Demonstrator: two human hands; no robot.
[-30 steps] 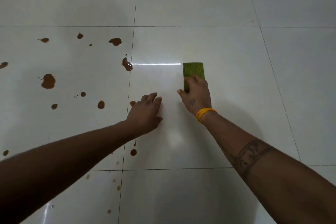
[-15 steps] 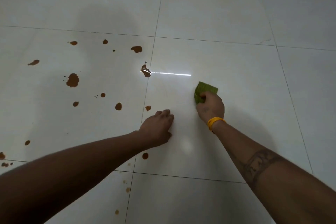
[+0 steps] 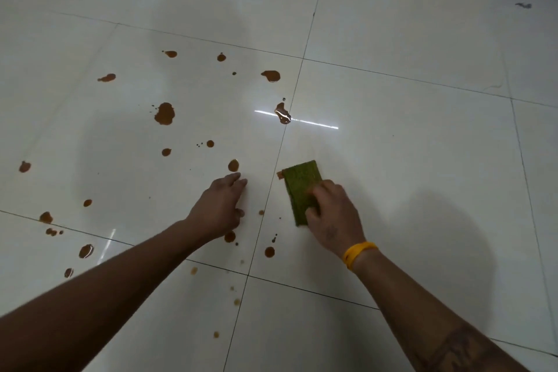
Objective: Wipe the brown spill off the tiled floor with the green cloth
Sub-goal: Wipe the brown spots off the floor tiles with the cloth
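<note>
The green cloth lies folded flat on the white tiled floor, and my right hand presses down on its near end. A small brown smear shows at the cloth's far left corner. My left hand rests palm down on the floor just left of the tile joint, fingers together. The brown spill is scattered as several drops, mostly on the left tile: a large blot, one on the joint, one by my left fingertips, and small ones near my wrists.
Dark grout lines cross the glossy floor. A bright streak of reflected light lies beyond the cloth. A small dark mark sits far right at the back. The right-hand tiles show no drops.
My right hand has spread the cloth flat again and brought it nearer and leftwards to the tile joint. The view has shifted, so more drops show on the left.
</note>
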